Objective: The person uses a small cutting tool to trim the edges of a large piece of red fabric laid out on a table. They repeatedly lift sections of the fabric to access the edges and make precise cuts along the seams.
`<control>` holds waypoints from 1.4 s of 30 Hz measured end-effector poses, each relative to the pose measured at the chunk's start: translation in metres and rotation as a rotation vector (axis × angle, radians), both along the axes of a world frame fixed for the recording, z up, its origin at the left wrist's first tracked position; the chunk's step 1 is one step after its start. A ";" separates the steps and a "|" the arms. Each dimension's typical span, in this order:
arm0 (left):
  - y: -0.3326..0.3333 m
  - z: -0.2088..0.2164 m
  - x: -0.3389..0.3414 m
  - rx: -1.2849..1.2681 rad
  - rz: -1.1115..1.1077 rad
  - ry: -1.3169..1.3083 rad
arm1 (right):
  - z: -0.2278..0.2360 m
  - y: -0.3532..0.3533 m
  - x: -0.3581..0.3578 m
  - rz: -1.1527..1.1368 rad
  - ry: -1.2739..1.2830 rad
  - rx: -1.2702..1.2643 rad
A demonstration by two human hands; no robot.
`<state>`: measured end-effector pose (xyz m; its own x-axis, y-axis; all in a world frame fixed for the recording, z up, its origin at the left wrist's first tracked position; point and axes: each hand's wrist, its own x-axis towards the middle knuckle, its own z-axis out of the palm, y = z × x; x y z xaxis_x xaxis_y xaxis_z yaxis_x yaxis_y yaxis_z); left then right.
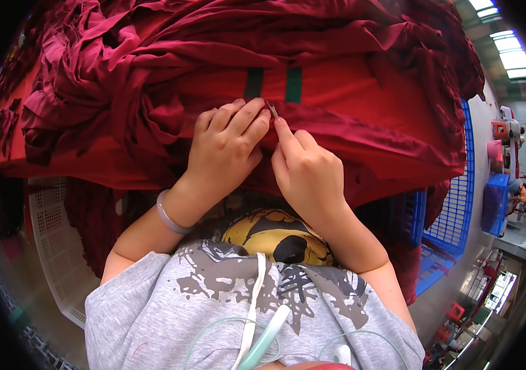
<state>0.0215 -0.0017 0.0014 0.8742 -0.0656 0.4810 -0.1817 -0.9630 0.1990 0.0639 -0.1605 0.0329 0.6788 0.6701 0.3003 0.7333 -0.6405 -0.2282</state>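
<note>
Dark red fabric [361,132] runs in a long band across a bright red cloth-covered table [337,86]. My left hand [224,142] is closed on this fabric, fingers bent over it and the thumb mostly hidden. Close beside it, my right hand [305,163] grips a slim metal tool [273,111] with a forked tip, index finger stretched along it. The tip points at the fabric by my left fingertips; whether it touches cannot be made out. Two dark green strips [293,85] lie on the red cover just beyond my hands.
Heaped dark red fabric [109,68] covers the table's left and far side. Below its edge stand a white plastic basket [59,240] at left and a blue crate [460,209] at right. Farther right are stools [454,311] and another person [521,194].
</note>
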 end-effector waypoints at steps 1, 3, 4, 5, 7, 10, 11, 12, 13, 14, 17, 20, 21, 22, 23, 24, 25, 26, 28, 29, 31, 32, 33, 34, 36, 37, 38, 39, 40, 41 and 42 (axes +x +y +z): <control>0.001 0.000 0.000 0.004 0.000 -0.002 | 0.000 0.003 0.003 -0.048 -0.046 0.026; 0.000 0.002 0.000 0.005 -0.009 0.008 | 0.000 0.009 0.010 -0.145 -0.139 0.079; 0.000 0.004 -0.002 0.004 -0.011 0.020 | 0.001 0.009 0.015 -0.197 -0.121 0.145; 0.001 0.005 -0.003 0.002 -0.013 0.031 | 0.002 0.006 0.018 -0.196 -0.115 0.185; 0.001 0.005 -0.003 -0.006 -0.011 0.025 | 0.009 0.001 0.011 -0.083 -0.055 0.190; 0.001 0.001 -0.002 0.000 -0.003 0.005 | 0.008 -0.007 -0.008 0.001 0.006 0.052; 0.000 0.000 -0.001 0.006 0.002 -0.003 | 0.004 -0.005 -0.007 -0.017 0.012 0.049; 0.000 -0.001 0.000 0.009 0.007 -0.010 | 0.002 -0.003 -0.006 -0.035 0.018 0.046; 0.000 -0.002 0.000 0.015 0.010 -0.016 | 0.000 0.000 -0.005 -0.054 0.024 0.045; 0.000 -0.002 0.000 0.020 0.013 -0.023 | -0.001 0.004 -0.003 -0.055 0.020 0.037; 0.000 -0.004 -0.001 0.012 0.004 -0.027 | -0.004 0.011 -0.002 -0.082 0.015 0.084; 0.000 0.003 -0.004 0.015 -0.008 0.041 | -0.002 0.009 0.014 -0.211 -0.128 0.173; 0.000 0.003 -0.005 0.005 -0.008 0.044 | 0.000 0.008 0.018 -0.228 -0.138 0.222; 0.000 0.003 -0.005 -0.008 -0.013 0.047 | 0.003 0.005 0.017 -0.171 -0.097 0.232; 0.001 0.002 -0.004 -0.021 -0.018 0.050 | 0.005 0.001 0.013 -0.115 -0.055 0.242; 0.001 0.001 -0.004 -0.030 -0.014 0.044 | 0.010 -0.001 0.005 -0.100 -0.001 0.204; 0.000 -0.001 -0.004 -0.039 -0.008 0.038 | 0.014 -0.004 -0.003 -0.085 0.052 0.166; 0.000 -0.002 -0.004 -0.047 -0.003 0.032 | 0.013 -0.006 -0.008 -0.073 0.075 0.116; -0.001 -0.004 -0.003 -0.049 -0.002 0.006 | 0.012 -0.007 -0.008 -0.071 0.079 0.053; -0.001 -0.004 -0.004 -0.050 -0.002 -0.006 | 0.011 -0.007 -0.008 -0.070 0.082 0.022; -0.001 -0.006 -0.004 -0.049 -0.002 -0.011 | 0.007 -0.002 -0.001 -0.067 0.063 0.041; -0.001 -0.006 -0.004 -0.048 -0.005 -0.014 | 0.002 0.000 0.003 -0.064 0.044 0.065; -0.001 -0.005 -0.004 -0.054 -0.019 -0.004 | -0.001 0.001 0.005 -0.061 0.025 0.089; 0.000 -0.004 -0.004 -0.058 -0.024 0.009 | -0.003 0.003 0.004 -0.095 -0.041 0.165; 0.001 -0.003 -0.005 -0.061 -0.029 0.022 | 0.001 -0.002 0.006 -0.118 0.012 0.234; 0.002 -0.004 -0.005 -0.062 -0.027 0.023 | 0.004 -0.004 0.006 -0.127 0.039 0.267; 0.002 -0.004 -0.005 -0.062 -0.024 0.025 | 0.007 -0.006 0.004 -0.112 0.063 0.240; 0.002 -0.005 -0.006 -0.059 -0.011 0.017 | 0.008 -0.007 0.000 -0.084 0.076 0.168; 0.000 -0.005 -0.005 -0.061 -0.013 0.008 | 0.011 -0.010 -0.003 -0.070 0.085 0.091; -0.002 -0.005 -0.005 -0.063 -0.013 -0.001 | 0.012 -0.012 -0.005 -0.054 0.095 0.015; -0.002 -0.005 -0.004 -0.063 -0.017 0.005 | 0.010 -0.010 -0.004 -0.054 0.086 -0.003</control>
